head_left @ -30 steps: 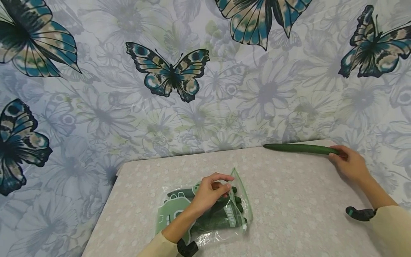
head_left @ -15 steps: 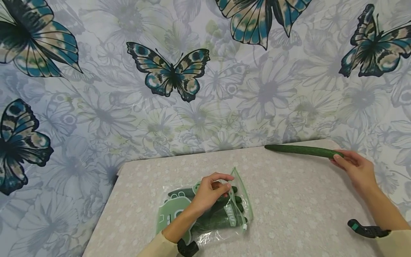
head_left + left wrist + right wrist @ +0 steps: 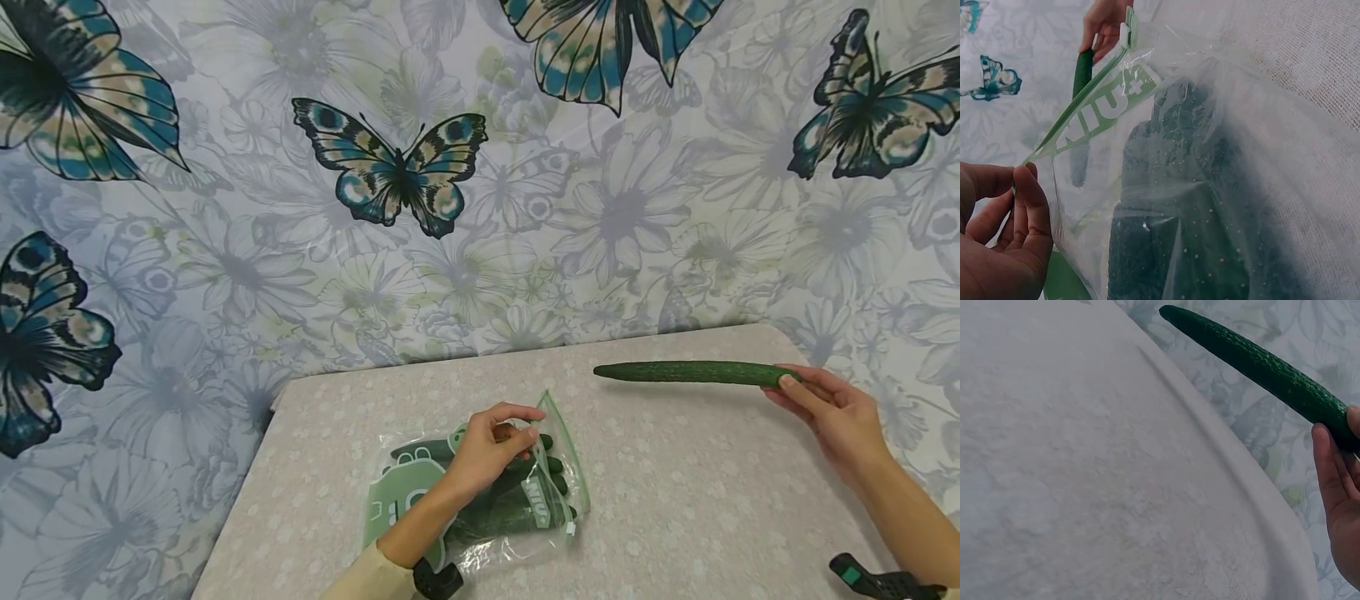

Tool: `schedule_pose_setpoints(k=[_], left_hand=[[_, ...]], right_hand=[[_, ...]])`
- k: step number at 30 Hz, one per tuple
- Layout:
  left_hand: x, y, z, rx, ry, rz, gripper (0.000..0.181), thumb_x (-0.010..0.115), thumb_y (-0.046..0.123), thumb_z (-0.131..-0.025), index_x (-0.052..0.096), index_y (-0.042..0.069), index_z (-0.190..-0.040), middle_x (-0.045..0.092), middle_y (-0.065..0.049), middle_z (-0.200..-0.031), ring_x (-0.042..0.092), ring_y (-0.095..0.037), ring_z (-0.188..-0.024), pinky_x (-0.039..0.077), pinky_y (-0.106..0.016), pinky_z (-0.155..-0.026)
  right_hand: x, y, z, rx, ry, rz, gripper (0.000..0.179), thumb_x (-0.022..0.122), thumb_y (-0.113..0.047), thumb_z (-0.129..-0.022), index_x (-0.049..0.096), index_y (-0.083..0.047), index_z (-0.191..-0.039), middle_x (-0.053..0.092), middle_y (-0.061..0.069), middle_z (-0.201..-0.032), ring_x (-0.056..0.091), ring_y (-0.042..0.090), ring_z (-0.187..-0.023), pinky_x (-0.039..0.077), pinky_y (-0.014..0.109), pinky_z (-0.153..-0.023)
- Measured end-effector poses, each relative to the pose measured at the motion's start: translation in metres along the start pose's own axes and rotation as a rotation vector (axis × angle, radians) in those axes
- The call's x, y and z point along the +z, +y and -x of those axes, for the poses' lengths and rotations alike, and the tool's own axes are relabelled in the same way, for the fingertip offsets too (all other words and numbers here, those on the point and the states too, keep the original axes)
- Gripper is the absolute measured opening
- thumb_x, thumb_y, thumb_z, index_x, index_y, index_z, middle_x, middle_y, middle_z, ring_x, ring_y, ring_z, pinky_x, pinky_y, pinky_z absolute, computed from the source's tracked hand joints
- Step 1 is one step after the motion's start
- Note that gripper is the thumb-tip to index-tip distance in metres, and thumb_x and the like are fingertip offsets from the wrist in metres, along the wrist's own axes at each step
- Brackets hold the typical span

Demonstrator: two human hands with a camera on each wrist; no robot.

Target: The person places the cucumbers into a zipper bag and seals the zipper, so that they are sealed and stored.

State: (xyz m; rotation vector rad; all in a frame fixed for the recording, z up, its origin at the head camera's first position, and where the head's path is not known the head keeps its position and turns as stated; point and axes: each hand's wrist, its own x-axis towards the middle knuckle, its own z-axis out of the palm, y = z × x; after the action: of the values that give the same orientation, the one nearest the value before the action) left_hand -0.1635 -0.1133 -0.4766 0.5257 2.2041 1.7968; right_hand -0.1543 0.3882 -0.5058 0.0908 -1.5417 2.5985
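My right hand (image 3: 840, 417) grips one end of a long dark green cucumber (image 3: 682, 372), thumb on the near side. Held level above the table's right half, it points left; its shadow falls on the cloth in the right wrist view. At the front middle lies a clear zip bag (image 3: 517, 546) with green print, holding several cucumbers (image 3: 1191, 125). My left hand (image 3: 487, 450) pinches the green-edged mouth of this bag between thumb and fingers, lifting that edge. In the left wrist view the bag's zip slider (image 3: 1124, 35) sits at the far end of the green edge.
A pale floral cloth covers the table (image 3: 675, 500). Right behind its back edge hangs a backdrop (image 3: 622, 208) printed with butterflies and flowers. Black bands (image 3: 870, 577) are worn at both wrists.
My right hand has raised the cucumber off the back right of the table and brought it nearer, its tip shifting slightly left. The left hand and the bag have stayed put.
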Motion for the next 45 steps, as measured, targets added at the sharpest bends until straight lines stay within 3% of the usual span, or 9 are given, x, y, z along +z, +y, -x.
schedule_pose_setpoints(k=[8,14,18,27,36,45], left_hand=[[0.000,0.003,0.001,0.007,0.001,0.000,0.032,0.070,0.012,-0.106,0.072,0.004,-0.136,0.069,-0.023,-0.133,0.072,-0.007,-0.080,0.062,-0.025,-0.078],[0.000,0.004,0.001,-0.003,-0.001,0.002,0.030,0.069,0.012,-0.106,0.073,0.010,-0.135,0.068,-0.026,-0.136,0.072,-0.006,-0.081,0.061,-0.025,-0.078],[-0.001,0.003,0.001,-0.002,-0.004,0.004,0.030,0.069,0.012,-0.106,0.073,0.008,-0.136,0.068,-0.028,-0.136,0.072,-0.005,-0.081,0.061,-0.024,-0.078],[0.000,0.003,0.001,0.015,-0.001,0.005,0.030,0.071,0.013,-0.105,0.073,0.010,-0.135,0.069,-0.021,-0.134,0.073,-0.008,-0.081,0.063,-0.026,-0.079],[0.001,0.001,0.003,0.011,-0.008,0.007,0.030,0.071,0.015,-0.106,0.073,0.012,-0.135,0.065,-0.012,-0.140,0.073,-0.006,-0.084,0.063,-0.027,-0.080],[0.001,0.002,0.003,0.030,-0.008,0.007,0.031,0.072,0.015,-0.105,0.073,0.009,-0.135,0.065,-0.016,-0.139,0.072,-0.006,-0.083,0.064,-0.027,-0.081]], right_hand=[[0.016,0.004,0.015,-0.019,-0.146,0.006,0.040,0.045,0.017,-0.107,0.074,0.003,-0.130,0.082,0.007,-0.121,0.083,0.022,-0.104,0.064,0.032,-0.093],[0.029,0.009,0.021,-0.003,-0.190,0.041,0.040,0.045,0.016,-0.108,0.073,0.002,-0.132,0.082,0.005,-0.122,0.082,0.021,-0.105,0.063,0.031,-0.095],[0.038,0.014,0.021,0.003,-0.208,0.089,0.038,0.047,0.014,-0.108,0.072,0.002,-0.133,0.081,0.004,-0.123,0.082,0.019,-0.105,0.063,0.030,-0.095],[0.060,0.033,0.018,-0.013,-0.220,0.191,0.034,0.051,0.012,-0.108,0.072,0.003,-0.132,0.081,-0.001,-0.123,0.082,0.014,-0.105,0.063,0.029,-0.094],[0.083,0.057,0.015,0.037,-0.221,0.182,0.029,0.055,0.010,-0.107,0.073,0.003,-0.129,0.081,0.001,-0.117,0.082,0.016,-0.105,0.064,0.030,-0.094],[0.110,0.077,0.018,0.121,-0.171,0.223,0.024,0.064,0.002,-0.106,0.072,0.002,-0.128,0.078,0.000,-0.114,0.081,0.016,-0.103,0.064,0.030,-0.094]])
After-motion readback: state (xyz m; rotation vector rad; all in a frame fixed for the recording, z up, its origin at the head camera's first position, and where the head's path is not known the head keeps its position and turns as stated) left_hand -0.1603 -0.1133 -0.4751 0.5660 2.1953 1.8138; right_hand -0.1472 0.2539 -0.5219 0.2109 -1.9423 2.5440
